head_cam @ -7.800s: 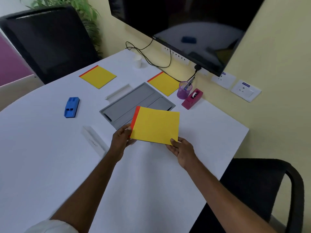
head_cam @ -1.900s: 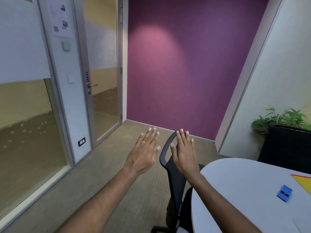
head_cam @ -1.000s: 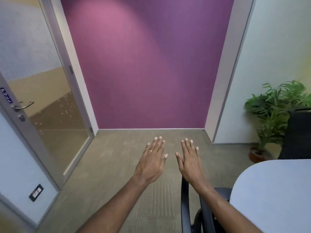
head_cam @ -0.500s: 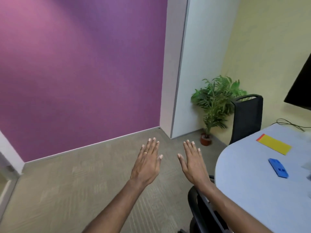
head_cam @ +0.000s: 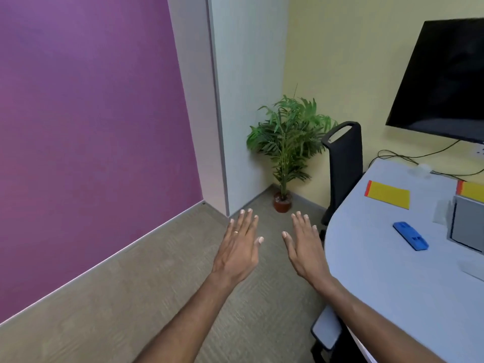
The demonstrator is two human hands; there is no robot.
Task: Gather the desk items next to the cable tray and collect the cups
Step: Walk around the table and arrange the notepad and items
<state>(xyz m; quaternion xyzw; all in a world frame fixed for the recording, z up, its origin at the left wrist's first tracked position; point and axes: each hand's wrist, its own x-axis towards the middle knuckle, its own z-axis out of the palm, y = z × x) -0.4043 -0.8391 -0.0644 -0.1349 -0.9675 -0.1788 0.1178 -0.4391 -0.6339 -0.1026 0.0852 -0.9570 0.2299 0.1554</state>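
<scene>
My left hand (head_cam: 239, 247) and my right hand (head_cam: 305, 248) are held out flat over the carpet, palms down, fingers spread, holding nothing. To their right is the white table (head_cam: 392, 279). On it lie a yellow pad with a red edge (head_cam: 387, 194), a second yellow pad (head_cam: 471, 191) cut by the frame edge, and a blue stapler (head_cam: 410, 235). The grey cable tray (head_cam: 467, 230) shows partly at the right edge. A small white cup (head_cam: 423, 169) stands blurred near the cables at the table's far side.
A black chair (head_cam: 344, 163) stands at the table's far end, with a potted plant (head_cam: 286, 150) in the corner behind it. A dark screen (head_cam: 445, 79) hangs on the yellow wall. Another chair's armrest (head_cam: 326, 328) is under my right forearm. A purple wall fills the left.
The view has swung right, from the door and purple wall back toward the table. Both hands stay flat and empty. The stapler, pads and tray have come into sight.
</scene>
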